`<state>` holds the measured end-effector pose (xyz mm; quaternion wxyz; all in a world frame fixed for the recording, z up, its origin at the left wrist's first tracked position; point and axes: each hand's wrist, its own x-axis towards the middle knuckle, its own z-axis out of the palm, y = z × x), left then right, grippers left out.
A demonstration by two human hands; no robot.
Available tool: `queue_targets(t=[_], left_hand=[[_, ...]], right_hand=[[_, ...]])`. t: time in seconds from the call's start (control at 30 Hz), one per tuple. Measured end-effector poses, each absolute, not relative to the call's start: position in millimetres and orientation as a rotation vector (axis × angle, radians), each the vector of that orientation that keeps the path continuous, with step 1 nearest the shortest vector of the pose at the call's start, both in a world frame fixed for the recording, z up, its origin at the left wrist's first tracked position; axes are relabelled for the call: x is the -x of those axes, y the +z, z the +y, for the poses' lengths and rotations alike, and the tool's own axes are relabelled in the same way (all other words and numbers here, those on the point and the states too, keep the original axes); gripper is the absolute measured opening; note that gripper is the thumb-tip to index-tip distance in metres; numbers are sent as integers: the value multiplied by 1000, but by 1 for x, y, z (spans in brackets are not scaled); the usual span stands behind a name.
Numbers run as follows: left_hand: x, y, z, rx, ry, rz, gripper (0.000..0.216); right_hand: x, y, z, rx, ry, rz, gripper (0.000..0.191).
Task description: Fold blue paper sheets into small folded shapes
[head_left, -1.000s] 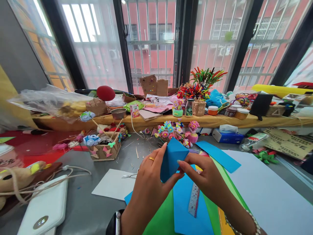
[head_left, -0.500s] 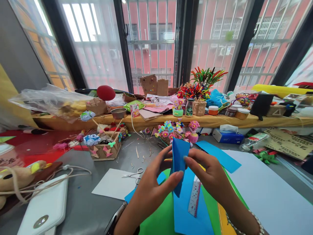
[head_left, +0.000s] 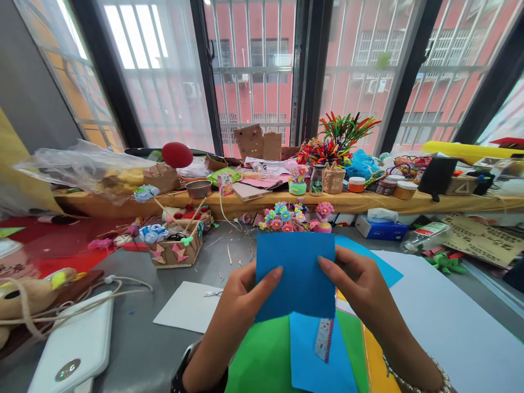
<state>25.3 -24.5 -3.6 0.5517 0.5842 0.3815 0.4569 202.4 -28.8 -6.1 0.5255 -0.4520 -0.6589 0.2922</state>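
A blue square of paper [head_left: 295,275] is held up flat towards me, above the table. My left hand [head_left: 237,297] grips its left edge, thumb on the front. My right hand [head_left: 360,289] grips its right edge the same way. Below them lie a green sheet [head_left: 262,360], a blue sheet [head_left: 311,355] and a small patterned ruler [head_left: 323,339] on top of the blue one. Another blue strip [head_left: 376,267] sticks out behind my right hand.
A large white sheet [head_left: 450,322] lies at right, a smaller white paper [head_left: 188,308] with scissors [head_left: 213,293] at left. A white device [head_left: 73,349] with a cord sits at lower left. Paper flowers [head_left: 286,215], a craft basket [head_left: 176,248], jars and clutter line the wooden shelf [head_left: 254,204].
The blue paper was folded and edge-on between my fingers; it now faces me as a flat square, with my hands spread apart to its two side edges.
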Motion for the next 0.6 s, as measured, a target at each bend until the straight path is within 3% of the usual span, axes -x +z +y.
queue_targets(t=[0.2, 0.37, 0.6], left_hand=[[-31, -5, -24, -2040, 1232, 1079, 15], [-31, -6, -28, -2258, 1478, 1283, 31], [-32, -13, -35, -2580, 1578, 1396, 11]], right_hand=[[-201, -5, -29, 1141, 417, -1561, 12], [-193, -8, -32, 1039, 11, -1755, 8], [-184, -12, -38, 996, -167, -1850, 9]])
